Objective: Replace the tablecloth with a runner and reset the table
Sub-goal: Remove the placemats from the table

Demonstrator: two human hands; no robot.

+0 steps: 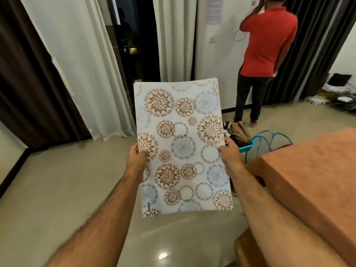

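Patterned mat (183,147) held flat in both hands above the floor (57,180).
"KUBER" is printed at the mat's near left corner. The long axis runs away from the person, the far end tipped up. The left grip (137,158) pinches the left edge; the right grip (229,152) pinches the right edge, thumbs on top. Right of the right grip lies the orange-clothed tabletop (308,170); beyond it a blue basket (247,145) and a standing person (265,45).

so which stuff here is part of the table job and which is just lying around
Job: patterned mat, held by left hand and right hand; orange tablecloth.
Lying about: blue basket, mesh hamper, floor clutter.
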